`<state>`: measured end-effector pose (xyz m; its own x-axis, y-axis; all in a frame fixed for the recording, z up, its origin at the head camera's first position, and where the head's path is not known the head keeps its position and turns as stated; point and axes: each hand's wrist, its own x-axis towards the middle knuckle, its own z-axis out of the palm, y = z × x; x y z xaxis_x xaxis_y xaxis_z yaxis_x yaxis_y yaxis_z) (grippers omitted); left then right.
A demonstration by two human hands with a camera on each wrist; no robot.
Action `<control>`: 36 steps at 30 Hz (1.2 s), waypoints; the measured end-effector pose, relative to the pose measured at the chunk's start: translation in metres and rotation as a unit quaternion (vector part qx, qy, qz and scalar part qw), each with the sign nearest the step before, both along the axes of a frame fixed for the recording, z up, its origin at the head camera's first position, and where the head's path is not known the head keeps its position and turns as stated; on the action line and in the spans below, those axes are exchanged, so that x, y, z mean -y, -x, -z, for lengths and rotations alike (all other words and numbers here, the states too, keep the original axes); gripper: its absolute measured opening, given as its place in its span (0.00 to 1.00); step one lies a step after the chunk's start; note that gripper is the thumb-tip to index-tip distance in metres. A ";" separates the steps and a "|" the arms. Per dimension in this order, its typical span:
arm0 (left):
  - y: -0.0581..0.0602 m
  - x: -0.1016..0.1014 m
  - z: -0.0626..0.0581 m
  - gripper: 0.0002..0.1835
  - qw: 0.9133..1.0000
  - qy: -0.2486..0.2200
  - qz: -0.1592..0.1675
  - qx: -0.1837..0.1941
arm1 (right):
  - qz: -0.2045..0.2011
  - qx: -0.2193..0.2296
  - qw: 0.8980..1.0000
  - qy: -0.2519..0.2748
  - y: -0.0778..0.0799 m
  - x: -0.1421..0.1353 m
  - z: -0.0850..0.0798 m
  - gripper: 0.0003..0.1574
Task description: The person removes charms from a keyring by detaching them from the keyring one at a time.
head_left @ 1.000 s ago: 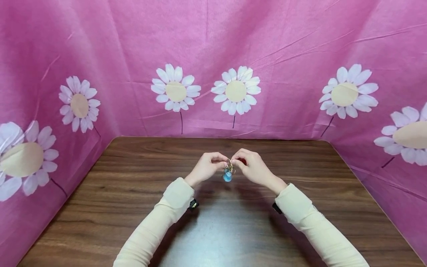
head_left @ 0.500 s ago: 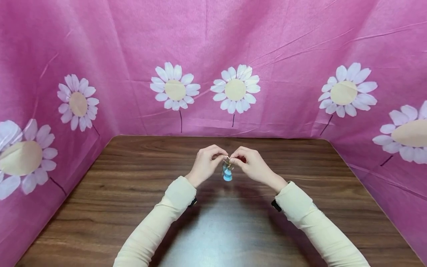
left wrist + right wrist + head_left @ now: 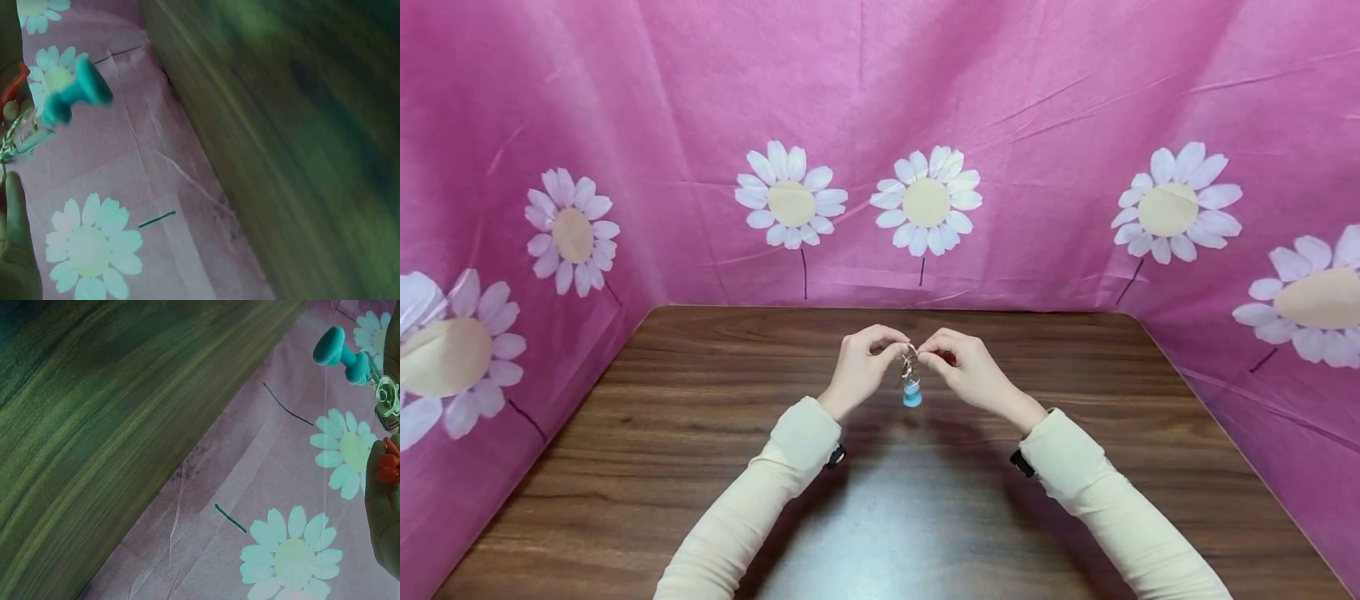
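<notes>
Above the table, a gold-coloured keychain (image 3: 907,363) hangs between the two hands. A blue charm (image 3: 912,395) dangles at its bottom, shaped like a push pin in both wrist views. My left hand (image 3: 862,370) pinches the ring at the top between thumb and forefinger. From the other side, my right hand (image 3: 972,372) has its thumb and forefinger right at the ring. In the right wrist view a small red piece (image 3: 389,467) sits in the curled fingers of that hand, mostly hidden; I cannot tell its kind.
The brown wood-grain table (image 3: 700,467) lies under both forearms. A pink cloth (image 3: 1030,92) printed with white daisies rises along its back and sides. Dark wrist cameras are strapped at both sleeve cuffs.
The left hand has risen slightly, and the keychain now hangs straighter with its ring more visible. The blue charm has swung and turned a little. The right hand has hardly moved.
</notes>
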<state>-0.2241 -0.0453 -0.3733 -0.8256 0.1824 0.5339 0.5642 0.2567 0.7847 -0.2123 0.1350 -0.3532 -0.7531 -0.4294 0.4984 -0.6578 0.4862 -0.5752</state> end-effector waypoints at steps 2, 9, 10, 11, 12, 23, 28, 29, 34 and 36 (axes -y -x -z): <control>-0.002 -0.001 0.001 0.05 0.999 -0.003 0.009 0.044 | -0.002 0.011 1.000 -0.001 -0.002 0.000 -0.002 0.03; -0.005 -0.004 0.006 0.06 0.993 0.045 0.036 0.100 | 0.005 0.075 0.997 -0.005 -0.006 0.002 -0.001 0.04; -0.005 -0.004 0.007 0.06 0.993 0.049 0.038 0.102 | 0.009 0.083 0.996 -0.003 -0.006 0.002 0.000 0.04; -0.005 -0.004 0.008 0.06 0.993 0.052 0.038 0.103 | 0.012 0.090 0.996 -0.002 -0.006 0.002 0.000 0.04; -0.005 -0.003 0.009 0.06 0.992 0.053 0.038 0.104 | 0.016 0.095 0.995 -0.001 -0.006 0.003 0.001 0.05; -0.013 0.004 0.006 0.06 0.996 0.040 -0.002 0.079 | 0.066 0.099 0.993 0.016 -0.003 0.005 0.004 0.05; -0.017 0.001 0.004 0.06 0.995 0.059 0.002 0.076 | 0.063 0.097 0.993 0.037 -0.003 0.006 0.007 0.05; -0.017 0.000 0.004 0.06 0.995 0.063 0.000 0.075 | 0.063 0.097 0.992 0.045 -0.003 0.006 0.008 0.06; -0.017 -0.001 0.004 0.07 0.995 0.058 -0.002 0.084 | 0.070 0.121 0.987 0.083 -0.004 0.010 0.009 0.07; -0.017 -0.001 0.003 0.07 0.995 0.048 0.000 0.091 | 0.073 0.139 0.983 0.093 -0.004 0.011 0.010 0.08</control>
<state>-0.2070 -0.0445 -0.3761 -0.9067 0.2254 0.3566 0.4158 0.3349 0.8455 -0.2085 0.1236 -0.3632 -0.9180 -0.2279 0.3244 -0.3940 0.4340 -0.8102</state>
